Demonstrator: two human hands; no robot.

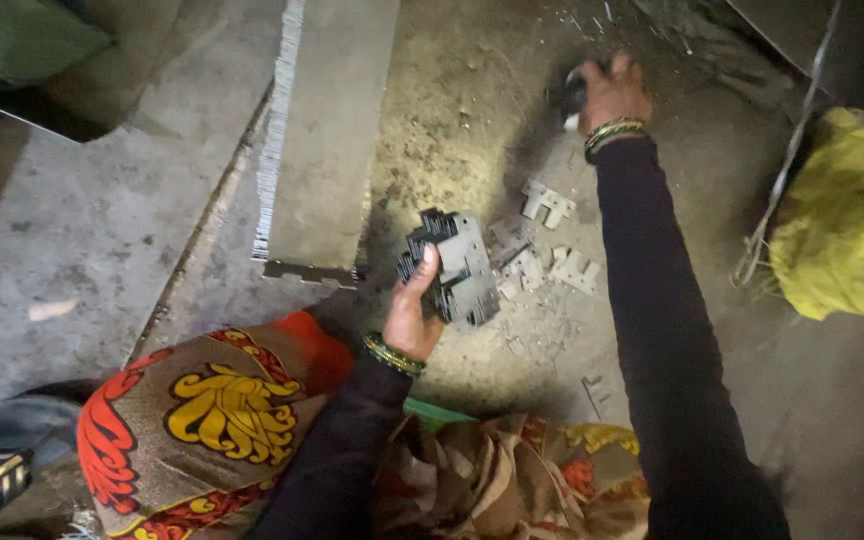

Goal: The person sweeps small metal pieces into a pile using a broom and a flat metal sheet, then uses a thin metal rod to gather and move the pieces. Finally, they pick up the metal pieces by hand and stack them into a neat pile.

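Head view, looking down at a dusty concrete floor (472, 110). I read the scene as follows.

Left hand (414, 310): grip closed around a fanned stack of grey stamped metal plates (457, 268), thumb pressed on the top plate, fingers hidden beneath. The stack sits raised off the floor, just in front of the patterned red and yellow garment (212, 420) over the knee. The plates are splayed, not squared, so the edges stand out at several angles.

Right hand (610, 92): arm stretched far out, grip curled shut over a small dark piece (570, 95) at floor level. The piece is blurred; I cannot tell its shape or whether it has left the floor.

Between the 2 hands lie at least 3 loose pale notched plates (547, 203), close together on the floor. A tall block of stacked thin sheets (327, 140) stands to the left, its serrated edge facing the floor.

Risks, as I judge them:
1. The splayed stack could slip. Only the thumb pins it from above, and a tilt of the wrist would let plates slide out and scatter.
2. Bare skin against stamped edges: a tighter squeeze or a sliding plate could cut the palm.
3. The long reach shifts weight forward; the left hand may dip and spill the stack.
4. Grit on the floor could make the far piece hard to lift cleanly.
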